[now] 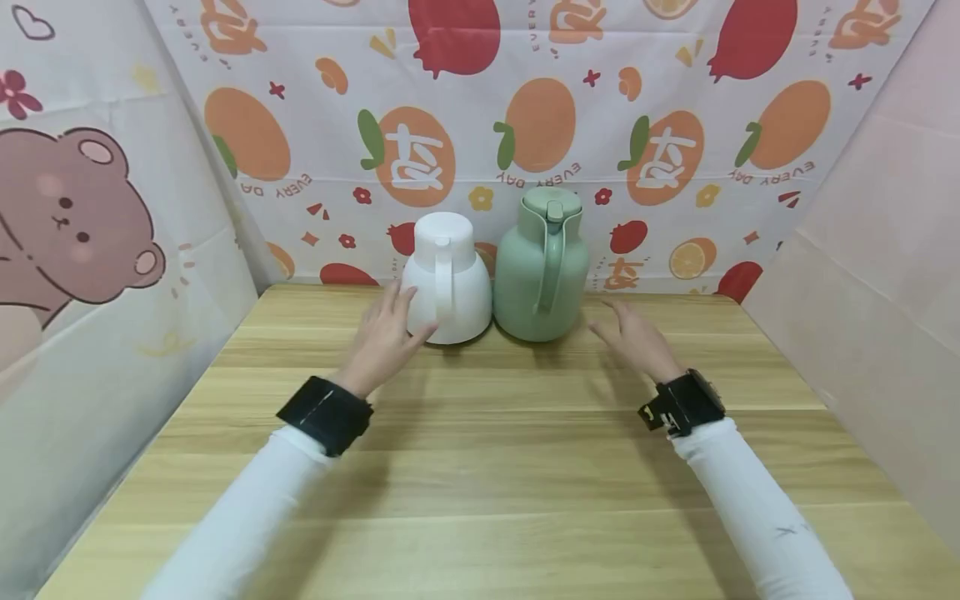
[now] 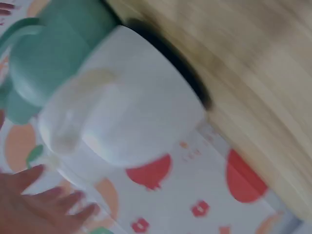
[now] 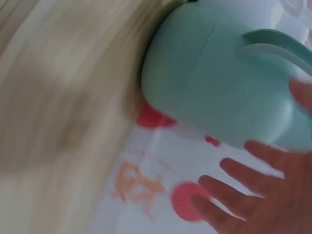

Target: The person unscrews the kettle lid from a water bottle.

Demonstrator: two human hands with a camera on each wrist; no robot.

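Observation:
Side by side at the back of the table stand a white thermos jug [image 1: 467,292] and a taller green thermos jug [image 1: 517,287], both upright with their handles toward me. My left hand [image 1: 384,337] is at the left side of the white jug, fingers spread; the head view does not settle whether it touches. In the left wrist view the fingers appear apart from the white jug [image 2: 141,97]. To the right of the green jug, my right hand [image 1: 637,340] reaches forward with fingers spread. The right wrist view shows its fingers [image 3: 234,195] extended beside the green jug [image 3: 209,73], holding nothing.
The wooden table [image 1: 480,483] ends at a fruit-printed cloth [image 1: 480,100] right behind the jugs. A bear-printed cloth [image 1: 75,225] hangs on the left and a pale cloth [image 1: 870,275] on the right. Each wrist wears a black band [image 1: 327,414].

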